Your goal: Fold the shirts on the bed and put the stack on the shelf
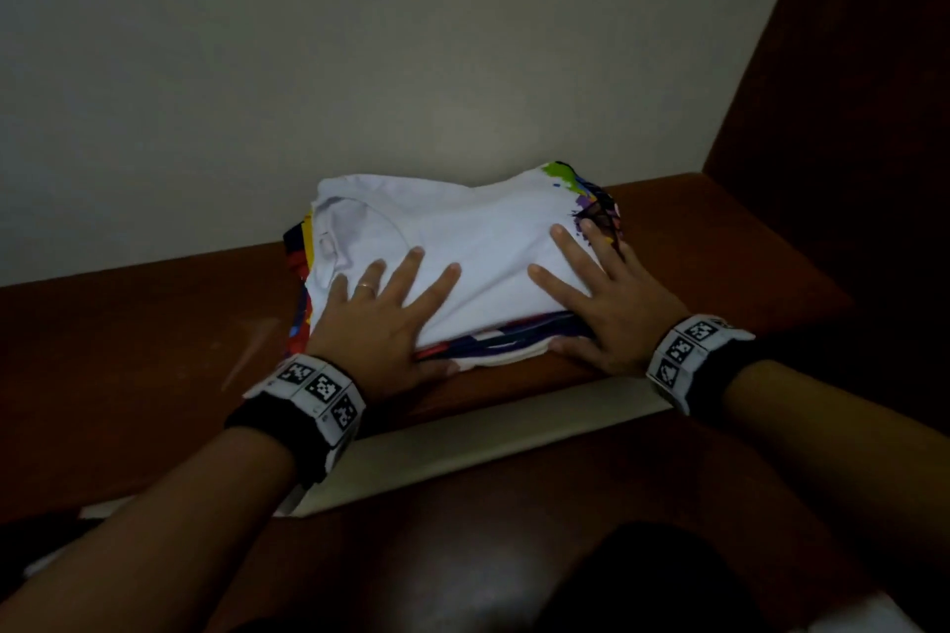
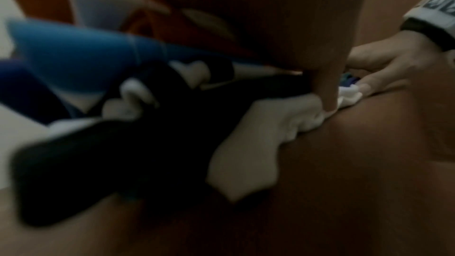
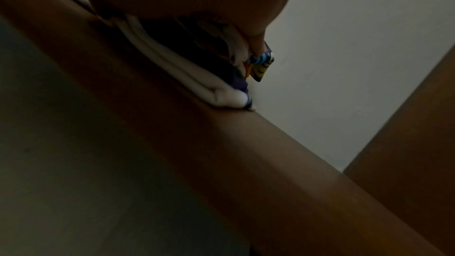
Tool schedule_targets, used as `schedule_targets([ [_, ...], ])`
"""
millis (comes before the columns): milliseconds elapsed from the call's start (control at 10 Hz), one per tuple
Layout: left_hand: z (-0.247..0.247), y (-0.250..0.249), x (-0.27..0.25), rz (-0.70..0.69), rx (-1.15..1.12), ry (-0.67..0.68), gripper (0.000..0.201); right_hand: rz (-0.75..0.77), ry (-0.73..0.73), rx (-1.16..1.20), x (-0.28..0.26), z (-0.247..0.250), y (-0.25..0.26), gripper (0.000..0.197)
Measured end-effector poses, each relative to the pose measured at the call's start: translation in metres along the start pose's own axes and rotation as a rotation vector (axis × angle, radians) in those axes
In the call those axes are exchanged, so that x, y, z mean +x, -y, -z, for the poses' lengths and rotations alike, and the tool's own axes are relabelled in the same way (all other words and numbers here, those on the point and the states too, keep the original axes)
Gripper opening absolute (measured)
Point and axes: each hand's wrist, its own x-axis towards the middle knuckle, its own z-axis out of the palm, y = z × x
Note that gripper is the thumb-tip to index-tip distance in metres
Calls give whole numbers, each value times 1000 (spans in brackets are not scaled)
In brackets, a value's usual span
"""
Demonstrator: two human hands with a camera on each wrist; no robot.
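Place: it looked like a room in a home.
Evidence: a brown wooden shelf (image 1: pixel 694 242) stood against a plain pale wall (image 1: pixel 360 41), under the hands a stack of folded shirts (image 1: pixel 462 231).

Folded shirts sat stacked on the shelf.
The stack of shirts (image 1: pixel 452 262) lay flat on the brown shelf (image 1: pixel 154 324) by the wall, white shirt (image 1: pixel 462 231) topmost, colourful edges beneath.

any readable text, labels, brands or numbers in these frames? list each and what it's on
None readable.
Left wristband: square black-and-white marker codes, no letters or digits.
Right wristband: the same kind of codes.
Top white shirt: colourful print at its right edge, no words legible.
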Motion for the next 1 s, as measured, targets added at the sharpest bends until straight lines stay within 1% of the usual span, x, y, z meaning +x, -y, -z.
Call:
schedule_targets([
  [200,8,19,14,83,-27,101,114,-23,69,30,28,-2,-1,87],
  [300,14,19,18,119,-31,152,118,-39,114,50,34,3,-3,91],
  [400,18,17,17,136,-28,169,119,-41,87,41,36,15,-4,87],
  [500,23,17,12,117,30,142,119,-94,10,42,39,30,-2,75],
  [600,27,18,5,113,81,139,116,-118,-20,77,42,37,4,66],
  [700,34,21,-2,106,62,169,109,-146,-48,139,41,41,10,59],
  [800,52,20,-6,107,17,154,95,-187,34,165,43,53,15,60],
  [900,70,18,-12,164,6,75,86,-220,96,199,40,71,18,48],
  [1000,91,19,-22,214,-47,52,78,-248,264,221,33,89,20,36],
])
